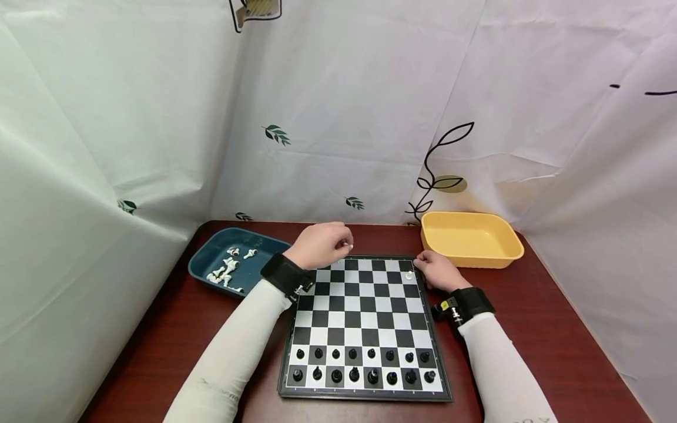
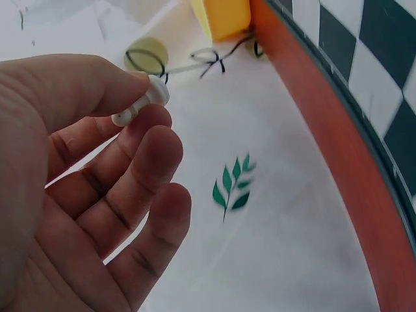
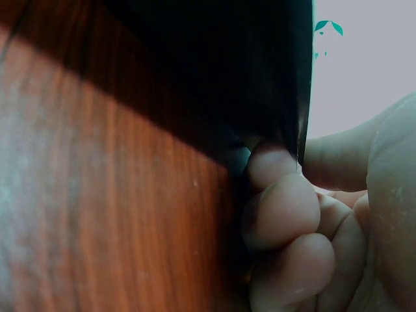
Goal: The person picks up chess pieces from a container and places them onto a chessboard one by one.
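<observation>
White chess piece (image 2: pixel 144 104), small, smooth and glossy plastic with a rounded head, sits pinched between the thumb and forefinger of the left hand (image 1: pixel 319 245), which hovers above the far left corner of the chessboard (image 1: pixel 365 329); the other fingers (image 2: pixel 153 156) curl loosely below it. The right hand (image 1: pixel 438 270) grips the board's far right edge, fingers curled against its dark rim in the right wrist view. Just beside that hand, another white piece (image 1: pixel 409 275) stands on a far corner square. The board is flat, square and checkered black and white with a dark border. Toward the person from both hands, black pieces (image 1: pixel 362 365) fill the two nearest rows. Left of the left hand lies a dark blue tray (image 1: pixel 211 255) with more white pieces (image 1: pixel 227 269) lying loose in it. Beyond the right hand stands a yellow plastic tub (image 1: pixel 471 239), rounded at the corners. Everything rests on a reddish-brown wood-grain table (image 1: pixel 555 346). White creased sheeting (image 1: pixel 344 117) printed with green leaves hangs around it.
</observation>
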Available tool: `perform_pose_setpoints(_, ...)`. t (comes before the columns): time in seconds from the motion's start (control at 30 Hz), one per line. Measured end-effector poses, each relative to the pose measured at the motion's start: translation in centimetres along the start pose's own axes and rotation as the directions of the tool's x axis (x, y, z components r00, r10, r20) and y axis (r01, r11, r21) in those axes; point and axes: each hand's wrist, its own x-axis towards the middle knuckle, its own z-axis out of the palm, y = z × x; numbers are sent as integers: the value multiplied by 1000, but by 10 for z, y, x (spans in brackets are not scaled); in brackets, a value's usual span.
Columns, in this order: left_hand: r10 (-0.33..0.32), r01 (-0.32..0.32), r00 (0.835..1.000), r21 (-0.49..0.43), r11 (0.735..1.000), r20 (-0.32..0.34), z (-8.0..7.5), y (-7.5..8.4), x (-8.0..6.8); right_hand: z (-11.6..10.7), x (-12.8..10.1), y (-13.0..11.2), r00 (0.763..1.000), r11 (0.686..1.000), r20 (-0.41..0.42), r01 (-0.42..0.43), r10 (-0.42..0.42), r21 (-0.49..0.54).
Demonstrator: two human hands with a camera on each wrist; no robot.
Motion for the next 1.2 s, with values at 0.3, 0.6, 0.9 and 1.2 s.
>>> perform_pose_setpoints(0.3, 50, -42, 996, -125, 991, 68, 20, 17, 26, -2, -1, -3, 1000, 1000, -2, 5, -5, 3)
perform_pose_setpoints(0.6, 54, -31, 985, -141, 989, 162, 46, 24, 41, -1, -1, -2, 1000, 1000, -1, 2, -2, 5)
perform_pose_setpoints(0.9, 80, -48, 978, -165, 985, 193, 66, 32, 53, -2, -4, -5, 1000, 1000, 0, -21, 21, 7)
perform_pose_setpoints(1.2, 110, -74, 967, -163, 984, 228, 80, 43, 59, 0, -3, -4, 1000, 1000, -3, -14, 14, 8)
